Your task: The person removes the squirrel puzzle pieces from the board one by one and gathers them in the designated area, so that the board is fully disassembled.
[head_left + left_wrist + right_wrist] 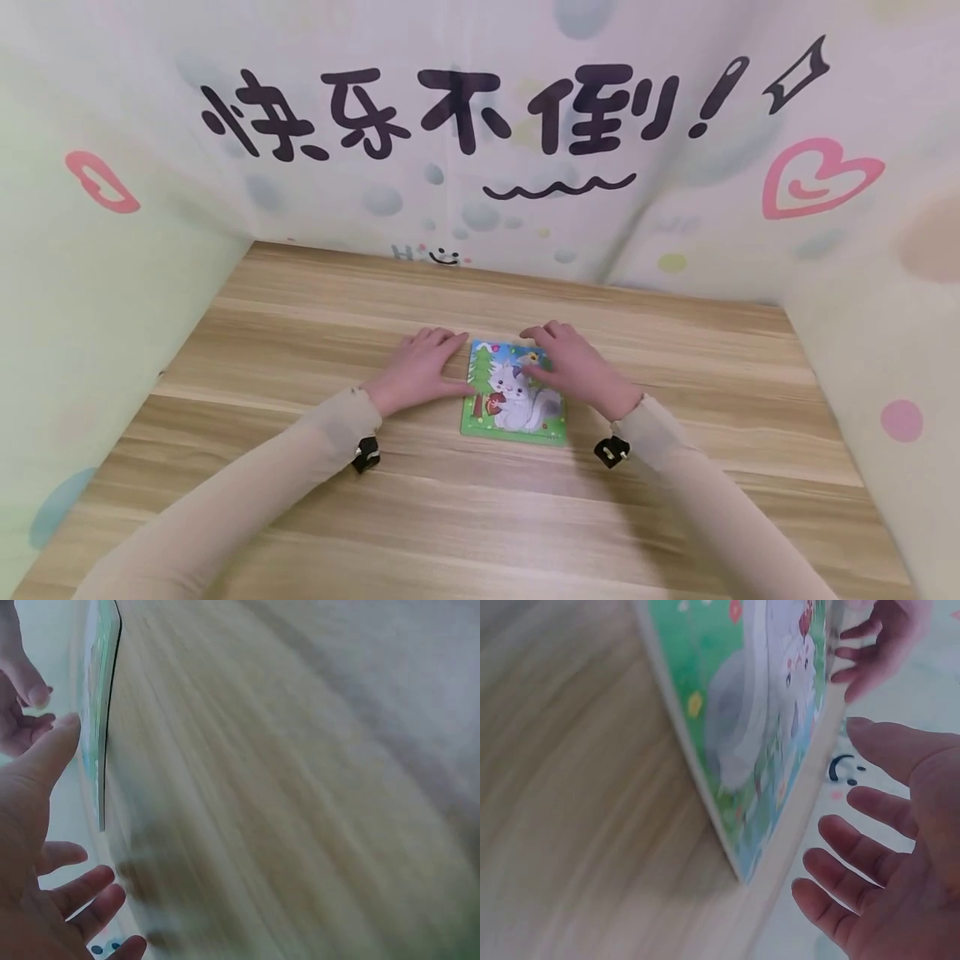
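A square picture board [510, 417] lies flat on the table, showing a white squirrel with an acorn, a green tree and grass. Along its left side my left hand [420, 372] is spread, thumb tip right at the board's edge and the other fingers by the upper left corner. My right hand [581, 371] hovers over the upper right part, its fingers spread and partly hiding the picture. Seen from the right wrist, the board [697, 697] is apart from the fingers [859, 844], which hold nothing. The left wrist view shows the board [101, 742] edge-on beside the left thumb.
The wood-grain table [450, 517] runs back to a printed cloth wall [465, 217] with black lettering, and pale side walls [112, 275] flank it. A black wrist device [366, 454] sits at the left cuff, with another black device [611, 451] at the right.
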